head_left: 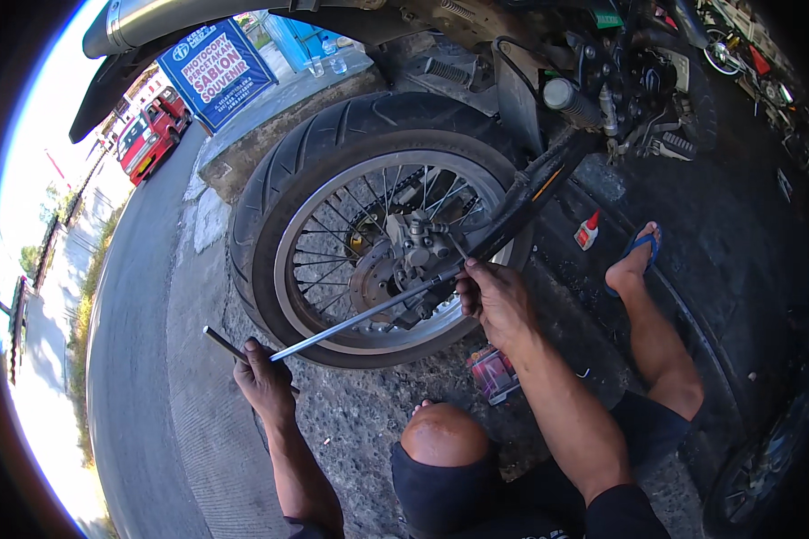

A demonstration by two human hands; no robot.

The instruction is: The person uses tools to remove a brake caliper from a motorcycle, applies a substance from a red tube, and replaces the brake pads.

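My left hand (265, 377) is closed around the crossbar of a T-handle socket wrench (360, 317). Its long silver shaft slants up to the right, across the wheel, to a dark socket end by the swingarm (548, 175). At that end my right hand (499, 305) has its fingers curled and thumb pressed in, gripping the wrench; the exact tip is hidden by the fingers. A thin rod (457, 242) runs from the thumb toward the brake caliper (418, 241); I cannot tell what it is. Behind stands the spoked motorcycle rear wheel (270, 211) with its brake disc (371, 280).
A white bottle with a red cap (586, 232) and a pink package (494, 373) lie on the rough ground. My sandalled foot (636, 260) rests at the right. The exhaust (166, 22) hangs overhead. Past a blue sign (217, 76), a red truck (153, 135) is on the road.
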